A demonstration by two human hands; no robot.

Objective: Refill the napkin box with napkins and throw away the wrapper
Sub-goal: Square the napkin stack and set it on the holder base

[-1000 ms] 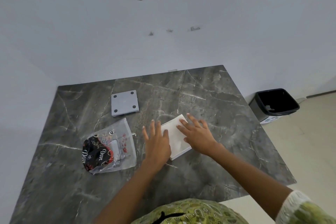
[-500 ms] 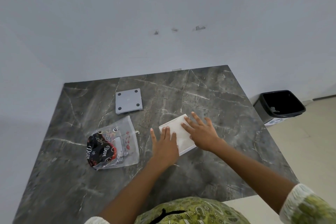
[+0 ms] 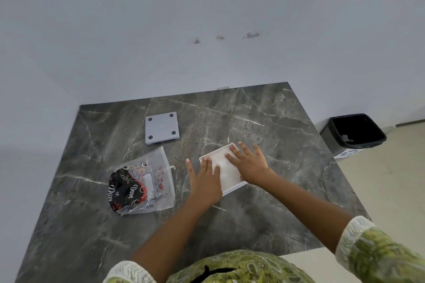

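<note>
Napkin box (image 3: pixel 224 171): white, shallow and open-topped, sitting on the dark marble table (image 3: pixel 264 218) near its middle, already filled with a white stack; no sign of weight, probably light and stiff-walled.
Napkins (image 3: pixel 220 160): lying flat inside the box, level with or just under the rim; soft, compressible, likely to spring up or slide if nudged sideways.
Left hand (image 3: pixel 205 180): flat, fingers spread, palm down on the near-left part of the stack and the box edge; pressing, not gripping anything.
Right hand (image 3: pixel 249 162): flat too, fingers fanned across the far-right part of the stack; nothing clamped in it.
Lid (image 3: pixel 162 127): grey square plate with four dark dots at the corners, lying apart at the far side of the table; stiff, best taken by two opposite edges.
Wrapper (image 3: pixel 141 185): clear film with black-and-red print, crumpled, lying left of the box, well clear of it; apparently empty, very light, slippery, easy to crush into one fist.
Bin (image 3: pixel 355 135): black, open-topped, on the floor beyond the table's right edge; a small pale scrap visible inside, otherwise dark.
Stage, judged: refilling nearly finished, stack being pressed level; lid not yet on, wrapper not yet binned.
</note>
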